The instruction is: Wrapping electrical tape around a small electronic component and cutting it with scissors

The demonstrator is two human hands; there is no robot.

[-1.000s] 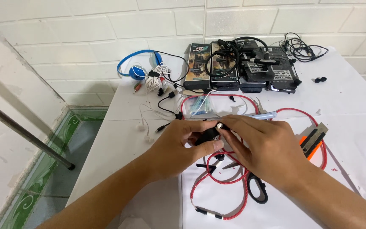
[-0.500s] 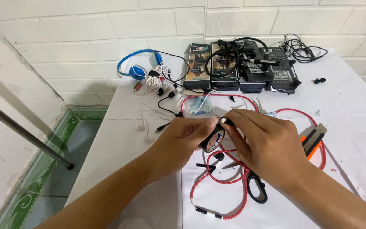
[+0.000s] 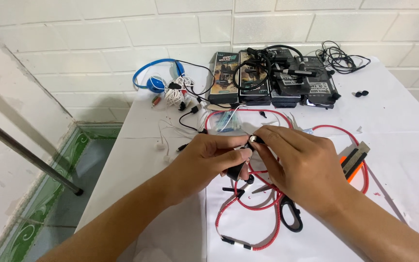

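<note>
Both of my hands meet over the middle of a white table. My left hand grips a small black earpiece body between thumb and fingers. My right hand pinches the silver-tipped end of the same part, fingers touching the left hand's. A red braided earphone cable loops on the table under and around both hands. Black-handled scissors lie just below my right wrist, partly hidden by it.
Several black boxed items line the back edge by the brick wall, with tangled black cables. Blue headphones and white earphones sit back left. An orange and grey tool lies right of my hand. The table's left edge drops to a green floor.
My hands have stayed in place over the cable; the fingers have shifted slightly on the small black part, with the silver tip now showing at my right fingertips.
</note>
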